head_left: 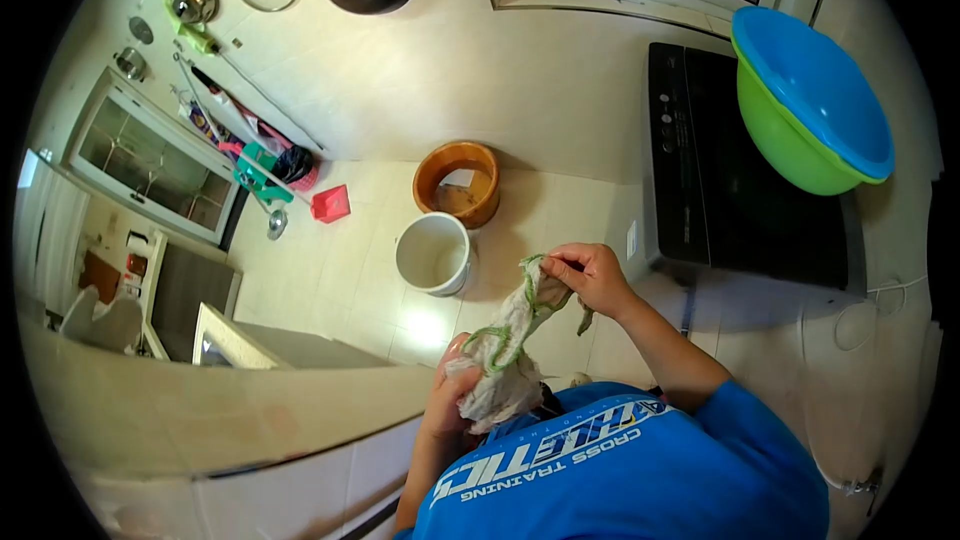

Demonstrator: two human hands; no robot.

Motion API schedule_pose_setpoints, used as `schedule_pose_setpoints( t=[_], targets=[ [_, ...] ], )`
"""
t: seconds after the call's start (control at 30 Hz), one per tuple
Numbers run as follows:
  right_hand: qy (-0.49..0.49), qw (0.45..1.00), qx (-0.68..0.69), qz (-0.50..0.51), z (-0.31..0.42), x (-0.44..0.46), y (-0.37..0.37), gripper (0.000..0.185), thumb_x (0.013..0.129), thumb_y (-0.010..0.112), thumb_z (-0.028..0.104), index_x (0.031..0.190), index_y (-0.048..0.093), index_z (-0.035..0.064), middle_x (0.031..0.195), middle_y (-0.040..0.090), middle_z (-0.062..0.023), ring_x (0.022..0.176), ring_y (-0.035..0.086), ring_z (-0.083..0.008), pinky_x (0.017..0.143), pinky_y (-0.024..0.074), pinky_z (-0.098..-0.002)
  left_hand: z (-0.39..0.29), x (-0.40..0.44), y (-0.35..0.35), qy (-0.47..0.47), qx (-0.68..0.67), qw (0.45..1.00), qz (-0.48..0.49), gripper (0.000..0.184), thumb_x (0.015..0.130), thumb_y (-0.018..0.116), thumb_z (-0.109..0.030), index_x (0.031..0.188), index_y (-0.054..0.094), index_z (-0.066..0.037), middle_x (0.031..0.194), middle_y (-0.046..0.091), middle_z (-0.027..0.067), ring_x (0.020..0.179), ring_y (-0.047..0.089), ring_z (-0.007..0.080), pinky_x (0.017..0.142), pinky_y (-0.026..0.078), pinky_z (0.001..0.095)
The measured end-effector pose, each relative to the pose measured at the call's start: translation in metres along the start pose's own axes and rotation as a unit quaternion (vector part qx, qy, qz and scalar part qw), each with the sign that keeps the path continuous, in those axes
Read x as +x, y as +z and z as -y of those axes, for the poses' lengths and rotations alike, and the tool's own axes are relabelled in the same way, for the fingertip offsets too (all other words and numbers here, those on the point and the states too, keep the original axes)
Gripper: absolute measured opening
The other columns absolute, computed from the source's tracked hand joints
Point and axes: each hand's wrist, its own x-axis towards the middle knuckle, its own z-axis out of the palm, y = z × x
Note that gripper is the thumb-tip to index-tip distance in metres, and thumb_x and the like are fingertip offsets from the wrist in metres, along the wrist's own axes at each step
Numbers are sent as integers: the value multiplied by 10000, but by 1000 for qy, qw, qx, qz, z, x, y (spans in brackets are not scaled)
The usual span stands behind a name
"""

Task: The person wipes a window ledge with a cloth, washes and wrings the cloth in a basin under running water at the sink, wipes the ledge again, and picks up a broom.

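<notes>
A whitish cloth (507,342) with green edging is stretched slantwise in front of my body, bunched and partly twisted. My right hand (592,278) pinches its upper end between thumb and fingers, and a loose corner dangles beneath that hand. Lower and to the left, my left hand (452,387) is closed around the bunched end, its fingers partly hidden by the fabric. A white bucket (434,252) stands on the floor beyond the cloth. Just behind the bucket is a brown wooden tub (457,180) with something pale inside.
At right, a black washing machine (700,160) carries stacked blue and green basins (812,100). A pink dustpan (331,203) and mops lean near the back wall. Close on my left runs a counter edge (300,450). Pans and lids hang on the wall.
</notes>
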Motion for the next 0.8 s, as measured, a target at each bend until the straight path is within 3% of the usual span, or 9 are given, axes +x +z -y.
schedule_pose_setpoints(
  t=[0.13,0.2,0.27,0.33,0.4,0.53,0.57,0.67,0.8],
  targets=[
    [-10,996,32,-77,-23,58,-15,163,872,607,171,896,630,11,778,637,-15,722,583,-74,668,476,-229,-18,67,-20,29,-70,996,-46,525,773,554,-256,1216,444,3,1138,549,148,1030,551,241,892,449,367],
    [-20,994,111,-18,-26,93,-16,235,897,577,187,1055,581,14,887,612,-40,848,569,-95,777,466,-231,-34,105,-30,10,-76,997,-15,535,778,576,-265,1224,425,-11,1132,550,138,1017,556,235,886,455,365],
    [19,968,209,139,-28,120,-5,584,864,603,373,1301,403,40,1134,539,-84,1062,505,-141,938,402,-296,-48,144,-29,62,13,997,42,510,773,589,-244,1204,429,-23,1091,560,118,990,560,210,854,465,335],
    [-31,965,177,190,-53,154,19,746,818,646,423,1367,311,47,1239,472,-99,1156,447,-175,992,353,-321,-59,182,-34,20,23,995,90,464,772,638,-115,1182,433,-41,1052,557,73,970,551,155,832,453,288],
    [45,955,198,214,-32,180,22,824,781,699,394,1384,269,32,1293,433,-113,1209,405,-203,1024,317,-331,-69,221,-35,47,166,980,98,435,782,634,-83,1173,444,-69,1074,551,88,963,558,179,813,461,293],
    [191,907,369,73,-42,234,22,648,785,722,240,1291,371,38,1183,515,-85,1086,512,-180,934,425,-313,-95,281,-36,56,194,974,104,422,805,588,25,1190,438,-62,1063,556,71,979,552,160,829,453,271],
    [186,899,391,63,-41,244,20,527,796,709,178,1225,429,51,1113,548,-61,1024,546,-161,880,463,-305,-96,297,-41,50,208,970,114,437,808,597,13,1203,422,-54,1074,552,77,997,548,170,836,454,283],
    [176,904,390,28,-54,267,10,551,771,730,159,1221,443,25,1100,573,-88,1015,562,-164,878,467,-308,-104,340,-40,45,307,938,155,480,812,627,-20,1228,388,-37,1110,536,97,1030,538,186,857,455,303],
    [139,932,329,-69,-70,312,-33,400,770,696,69,1133,535,21,991,624,-64,908,606,-144,820,492,-291,-112,384,-20,-29,188,964,185,622,800,645,1,1333,331,-56,1249,433,87,1024,510,145,851,461,289]
  ],
)
